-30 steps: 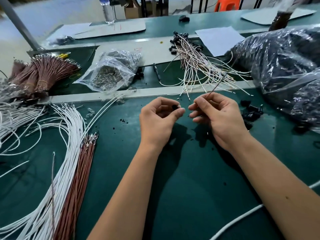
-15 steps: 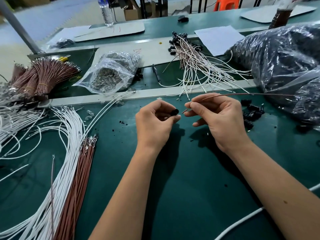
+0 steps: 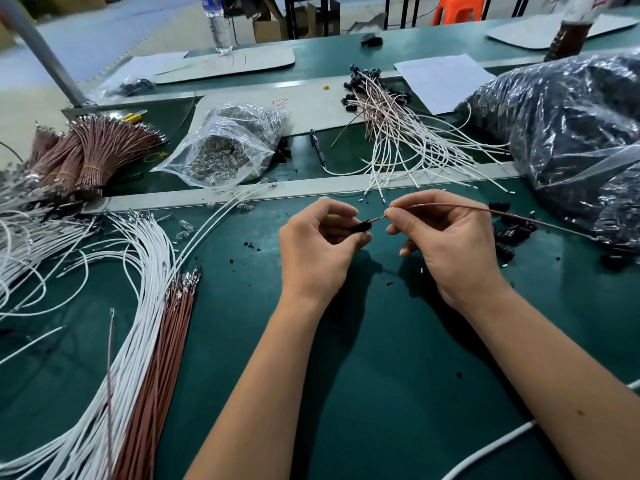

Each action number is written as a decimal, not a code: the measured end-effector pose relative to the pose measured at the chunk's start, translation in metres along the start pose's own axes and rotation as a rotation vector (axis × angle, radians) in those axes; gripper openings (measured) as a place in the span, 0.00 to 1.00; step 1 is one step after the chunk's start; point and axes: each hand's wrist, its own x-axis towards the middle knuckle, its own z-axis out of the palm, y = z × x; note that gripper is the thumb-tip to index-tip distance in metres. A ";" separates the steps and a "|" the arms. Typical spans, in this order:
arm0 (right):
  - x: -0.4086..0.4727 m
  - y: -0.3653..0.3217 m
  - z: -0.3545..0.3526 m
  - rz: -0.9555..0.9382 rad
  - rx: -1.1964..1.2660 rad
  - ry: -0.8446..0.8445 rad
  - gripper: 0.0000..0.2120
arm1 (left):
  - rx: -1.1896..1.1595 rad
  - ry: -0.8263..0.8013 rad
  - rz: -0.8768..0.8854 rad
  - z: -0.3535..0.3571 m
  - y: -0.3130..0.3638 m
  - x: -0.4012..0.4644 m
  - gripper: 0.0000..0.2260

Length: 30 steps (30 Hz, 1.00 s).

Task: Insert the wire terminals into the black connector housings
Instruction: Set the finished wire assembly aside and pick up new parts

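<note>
My left hand [image 3: 317, 251] pinches a small black connector housing [image 3: 361, 226] between thumb and fingers above the green mat. My right hand [image 3: 446, 244] pinches a brown wire [image 3: 540, 221] near its end, and the wire's tip meets the housing's right side. The rest of that wire trails off to the right over the mat. Loose black housings [image 3: 512, 233] lie just right of my right hand. White wires [image 3: 138, 271] and brown wires [image 3: 162, 341] with metal terminals lie fanned out on the left.
A pile of finished wires with black housings [image 3: 388, 123] lies beyond the metal strip [image 3: 311, 190]. A clear bag of terminals [image 3: 225, 147] and bundled brown wires [image 3: 93, 147] sit at back left. A large plastic bag of black parts [image 3: 571, 133] fills the right side.
The brown wire swung down from pointing away to lying rightward, and its tip moved left into contact with the housing. My hands stayed close together over the mat.
</note>
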 end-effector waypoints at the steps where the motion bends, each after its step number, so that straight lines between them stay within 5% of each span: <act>1: 0.000 0.000 0.000 0.001 -0.004 0.001 0.04 | -0.006 0.004 -0.004 0.000 0.000 0.000 0.13; 19: 0.004 0.002 -0.005 0.085 -0.037 -0.035 0.06 | -0.136 -0.163 0.060 0.004 0.002 -0.002 0.07; 30: 0.000 0.001 -0.002 0.001 -0.127 -0.085 0.06 | -0.015 -0.094 0.053 0.004 0.005 -0.003 0.10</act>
